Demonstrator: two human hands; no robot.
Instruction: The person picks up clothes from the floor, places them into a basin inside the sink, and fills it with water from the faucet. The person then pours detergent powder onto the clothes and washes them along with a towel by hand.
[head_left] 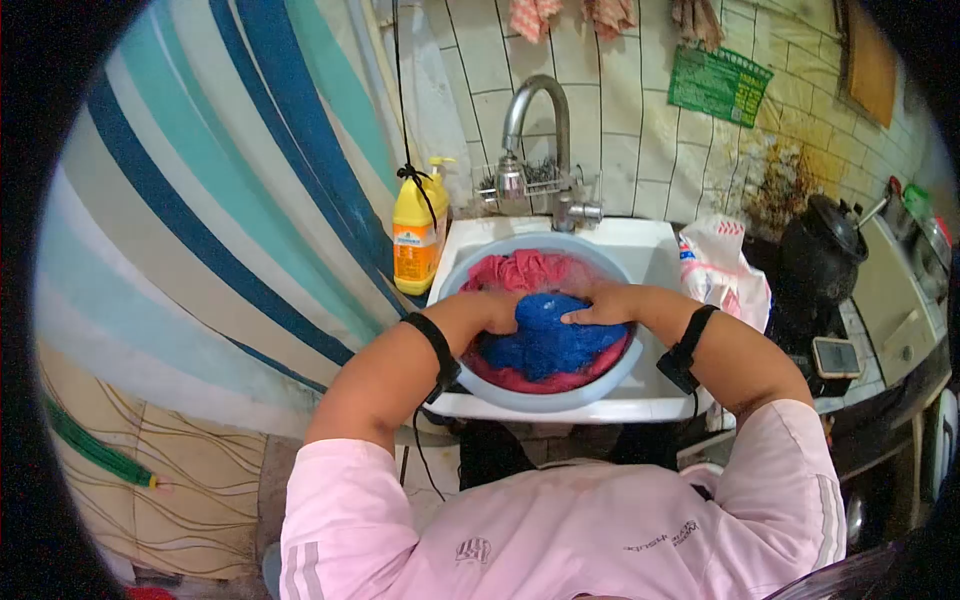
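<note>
A light-blue round basin (462, 376) sits in the white sink, holding wet red cloth (525, 268) and a blue cloth (545, 335) bunched on top. My left hand (498, 311) is closed at the blue cloth's left edge, its fingertips hidden in the folds. On the opposite side, my right hand (603, 304) grips the same cloth, thumb laid over it and the other fingers out of sight. Both hands are inside the basin's rim, a short gap apart. Black bands wrap both forearms.
A curved metal faucet (545, 110) rises behind the basin. Left of the white sink (655, 385) stands a yellow pump bottle (417, 235) beside a striped curtain (230, 200). To the right are a white plastic bag (725, 268), a black pot (820, 255) and a phone (837, 357).
</note>
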